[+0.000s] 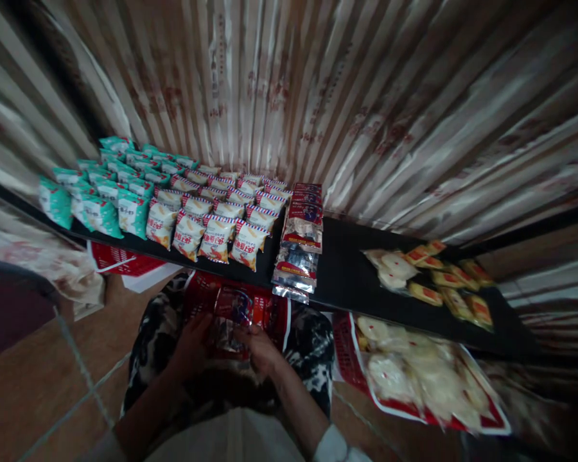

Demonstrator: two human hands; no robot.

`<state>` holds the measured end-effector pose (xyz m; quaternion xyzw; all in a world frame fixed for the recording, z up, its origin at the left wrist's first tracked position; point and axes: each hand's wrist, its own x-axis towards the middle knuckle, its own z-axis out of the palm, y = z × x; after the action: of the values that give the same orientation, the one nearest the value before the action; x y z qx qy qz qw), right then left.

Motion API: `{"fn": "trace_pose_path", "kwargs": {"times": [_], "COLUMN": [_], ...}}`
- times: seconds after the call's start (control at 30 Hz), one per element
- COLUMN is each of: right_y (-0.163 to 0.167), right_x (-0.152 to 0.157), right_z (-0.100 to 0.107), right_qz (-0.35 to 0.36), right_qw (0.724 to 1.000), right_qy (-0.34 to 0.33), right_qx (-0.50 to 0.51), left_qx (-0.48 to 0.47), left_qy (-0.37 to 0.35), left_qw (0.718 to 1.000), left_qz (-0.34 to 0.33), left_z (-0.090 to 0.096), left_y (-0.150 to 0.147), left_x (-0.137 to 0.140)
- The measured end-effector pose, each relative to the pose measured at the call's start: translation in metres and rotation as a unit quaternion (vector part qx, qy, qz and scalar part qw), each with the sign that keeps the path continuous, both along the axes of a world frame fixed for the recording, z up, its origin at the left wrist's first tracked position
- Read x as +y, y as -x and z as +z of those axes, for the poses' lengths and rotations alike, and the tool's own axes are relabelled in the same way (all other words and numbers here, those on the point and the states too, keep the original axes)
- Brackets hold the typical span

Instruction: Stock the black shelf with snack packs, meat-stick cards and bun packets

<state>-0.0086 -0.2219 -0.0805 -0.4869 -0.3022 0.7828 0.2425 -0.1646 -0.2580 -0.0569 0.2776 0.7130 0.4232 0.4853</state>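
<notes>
A red basket point(200, 280) rests on my lap, partly under the front of the black shelf. In it is a red, shiny snack packet point(234, 307) with a dark picture and a clear lower part. My right hand point(259, 348) grips the packet's lower right side between thumb and fingers. Along the left edge of the same packet are the fingers of my left hand point(195, 339), bent and partly in shadow. Just ahead on the shelf, a row of similar overlapping red packets point(302, 224) runs from the back to the front edge, with silver ends towards me.
The narrow black shelf point(344, 269) holds teal bags point(101, 215), white-and-orange bags point(214, 237), white round pastries point(394, 269) and yellow packets point(424, 294). Below right, another red basket point(366, 378) holds wrapped pastries. A red basket point(120, 258) stands lower left. Pleated curtain point(250, 83) hangs behind.
</notes>
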Motion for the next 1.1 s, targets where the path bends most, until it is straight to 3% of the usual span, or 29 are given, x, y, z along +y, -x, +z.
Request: {"fn": "trace_pose_path", "kwargs": {"times": [0.1,0.3,0.53,0.7,0.87,0.97,1.1], "right_y": [-0.007,-0.028,-0.041,-0.055,-0.073,-0.079,-0.082], "right_x": [-0.004,-0.004,0.009,0.045,0.105,0.140,0.175], "right_z": [0.015,0.052,0.072,0.099,0.133,0.143,0.151], "right_qz": [0.043,0.084,-0.099,-0.112,-0.117,-0.127,-0.143], "right_qw": [0.997,0.982,0.968,0.941,0.895,0.860,0.810], "right_qy": [-0.050,-0.160,-0.226,-0.307,-0.401,-0.453,-0.480], "right_qx": [-0.037,-0.046,-0.049,-0.085,-0.155,-0.199,-0.305], "left_qx": [-0.162,-0.183,-0.129,-0.105,-0.165,-0.096,0.088], "left_qy": [-0.009,-0.010,-0.065,-0.103,-0.174,-0.211,-0.260], "left_qw": [0.987,0.982,0.983,0.981,0.961,0.968,0.960], "left_qz": [-0.011,-0.037,-0.114,-0.125,-0.136,-0.097,-0.055], "left_z": [0.014,0.027,0.064,0.089,0.102,0.094,0.081], "left_y": [-0.011,-0.023,-0.044,-0.066,-0.087,-0.099,-0.112], "left_x": [-0.002,0.000,0.020,0.044,0.089,0.125,0.170]}}
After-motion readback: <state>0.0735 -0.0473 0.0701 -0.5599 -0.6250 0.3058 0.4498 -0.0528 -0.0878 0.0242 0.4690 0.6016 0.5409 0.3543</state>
